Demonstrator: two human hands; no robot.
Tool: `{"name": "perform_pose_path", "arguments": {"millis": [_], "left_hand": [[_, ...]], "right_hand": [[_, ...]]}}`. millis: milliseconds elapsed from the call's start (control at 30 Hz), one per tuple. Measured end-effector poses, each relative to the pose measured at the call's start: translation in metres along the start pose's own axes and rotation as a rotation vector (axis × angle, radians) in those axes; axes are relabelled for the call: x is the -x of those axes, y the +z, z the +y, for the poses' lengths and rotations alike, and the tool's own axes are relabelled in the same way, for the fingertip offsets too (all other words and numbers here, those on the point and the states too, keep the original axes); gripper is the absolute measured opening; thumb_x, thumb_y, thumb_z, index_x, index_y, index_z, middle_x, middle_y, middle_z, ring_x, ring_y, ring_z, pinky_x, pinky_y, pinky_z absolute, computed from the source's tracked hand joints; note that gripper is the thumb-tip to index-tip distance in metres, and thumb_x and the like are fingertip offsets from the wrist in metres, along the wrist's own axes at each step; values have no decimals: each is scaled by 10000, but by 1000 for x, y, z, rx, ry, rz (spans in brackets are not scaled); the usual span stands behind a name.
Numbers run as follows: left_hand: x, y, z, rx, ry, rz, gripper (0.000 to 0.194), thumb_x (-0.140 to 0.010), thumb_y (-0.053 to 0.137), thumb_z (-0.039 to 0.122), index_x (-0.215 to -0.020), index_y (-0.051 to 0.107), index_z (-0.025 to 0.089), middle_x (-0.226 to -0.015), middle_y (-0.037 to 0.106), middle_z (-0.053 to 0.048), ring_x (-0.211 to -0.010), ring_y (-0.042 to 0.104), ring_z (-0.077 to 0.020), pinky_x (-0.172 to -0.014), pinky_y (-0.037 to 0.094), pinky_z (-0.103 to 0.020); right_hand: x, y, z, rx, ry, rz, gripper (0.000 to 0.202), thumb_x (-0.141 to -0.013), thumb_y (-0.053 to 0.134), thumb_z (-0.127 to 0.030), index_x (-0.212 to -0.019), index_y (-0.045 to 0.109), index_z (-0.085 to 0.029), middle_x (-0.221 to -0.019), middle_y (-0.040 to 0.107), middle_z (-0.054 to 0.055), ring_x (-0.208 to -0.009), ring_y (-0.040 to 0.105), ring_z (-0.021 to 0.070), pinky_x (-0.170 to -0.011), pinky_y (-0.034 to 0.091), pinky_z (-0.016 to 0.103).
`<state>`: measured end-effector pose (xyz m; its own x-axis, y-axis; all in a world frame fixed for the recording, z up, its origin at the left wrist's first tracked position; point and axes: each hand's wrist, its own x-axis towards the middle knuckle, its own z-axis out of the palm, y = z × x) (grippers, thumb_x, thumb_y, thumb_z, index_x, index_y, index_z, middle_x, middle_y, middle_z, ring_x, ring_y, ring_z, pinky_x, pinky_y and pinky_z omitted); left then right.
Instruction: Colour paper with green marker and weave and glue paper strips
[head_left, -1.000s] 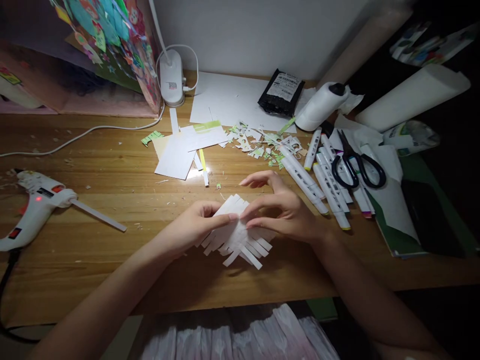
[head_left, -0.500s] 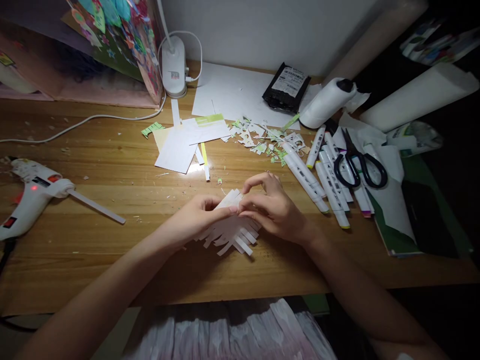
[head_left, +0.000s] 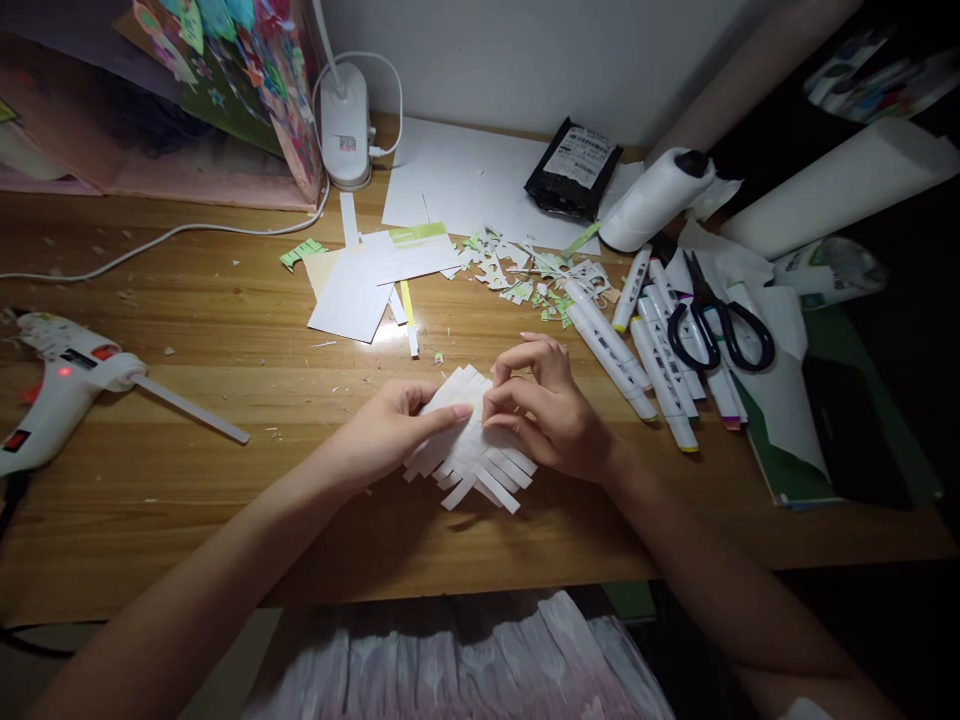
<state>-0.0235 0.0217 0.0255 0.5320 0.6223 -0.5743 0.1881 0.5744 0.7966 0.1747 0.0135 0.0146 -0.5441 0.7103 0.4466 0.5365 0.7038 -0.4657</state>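
A piece of white woven paper strips [head_left: 476, 445], its loose ends sticking out toward me, is held just above the wooden table. My left hand [head_left: 394, 425] grips its left side, thumb lying on top and fingers underneath. At the right side of the weave, my right hand [head_left: 551, 410] has thumb and fingertips pinched together at the paper's surface. What exactly lies between those fingertips is too small to make out, though they touch the strips.
Paper cards [head_left: 356, 290] and green-white scraps [head_left: 525, 270] lie beyond my hands. Markers [head_left: 664, 385] and black-handled scissors [head_left: 720, 325] are at the right. A white glue gun [head_left: 56, 385] with a lit red light rests at the left. A lamp base [head_left: 346, 130] stands behind.
The woven paper has turned flatter toward me and spread slightly right, showing more of its surface. Both hands keep nearly the same place, the right fingers still pinched at the strips.
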Motion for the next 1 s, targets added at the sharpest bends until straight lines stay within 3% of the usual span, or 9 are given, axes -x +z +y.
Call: {"name": "perform_pose_path", "arguments": {"millis": [167,300,467,600,700,767,867,933,1000], "left_hand": [[-1,-11,1,16,16,149,355,-741,652,459,-865,641,127,-702,643,-33,-526,542,-117,-458,402,-198],[-1,-14,4,52,17,137,356,-741,663,445,-903,652,128,-761,664,-52,-574,570,-128,-509,442,-214],[0,-12,4,11,-13,176,404,-706,682,491,-891,666,133,-750,669,-51,-574,570,-133,-491,415,-204],[0,-13,3,-68,12,136,460,-645,739,486,-958,667,155,-857,694,-56,-718,624,-191,-595,465,-241],[1,-11,5,-163,-9,200,457,-613,755,491,-904,687,146,-833,702,-56,-705,626,-205,-585,464,-244],[2,-9,6,-200,-40,272,449,-594,752,518,-828,696,140,-750,699,-50,-639,615,-196,-531,450,-233],[0,-6,7,-221,-56,337,460,-555,757,543,-791,698,153,-679,694,-41,-583,609,-188,-486,449,-223],[-1,-5,5,-221,-50,349,451,-549,754,547,-779,694,164,-659,694,-34,-558,609,-190,-472,460,-230],[-3,-5,4,-223,-42,365,433,-550,748,552,-756,685,176,-630,686,-20,-545,612,-199,-459,469,-241]], "right_hand": [[3,-8,3,-134,109,58,63,-855,559,-259,-817,582,-214,-919,456,47,-942,488,211,-942,364,445],[3,-12,6,-282,211,168,51,-849,567,-254,-815,579,-218,-938,508,53,-954,525,206,-883,429,409],[-1,-8,10,-353,314,364,56,-813,617,-180,-798,583,-222,-812,671,7,-811,634,172,-963,407,435],[-2,-4,15,-314,424,495,103,-751,680,-156,-729,590,-198,-756,674,2,-765,657,158,-800,505,340],[-3,-5,21,-310,523,546,137,-748,683,-182,-768,548,-195,-754,645,-14,-755,664,148,-741,519,303],[-3,-7,26,-279,535,542,195,-741,693,-190,-867,544,-196,-787,645,-17,-748,659,137,-747,519,296],[-4,-12,34,-60,513,423,144,-741,708,-241,-829,605,-190,-768,666,-5,-777,625,151,-798,494,313],[-6,-15,36,33,479,320,61,-796,653,-257,-826,660,-205,-785,682,-1,-828,609,163,-817,486,305],[-9,-21,33,75,467,273,128,-851,573,-192,-909,682,-227,-898,690,5,-910,599,167,-840,485,285]]}}
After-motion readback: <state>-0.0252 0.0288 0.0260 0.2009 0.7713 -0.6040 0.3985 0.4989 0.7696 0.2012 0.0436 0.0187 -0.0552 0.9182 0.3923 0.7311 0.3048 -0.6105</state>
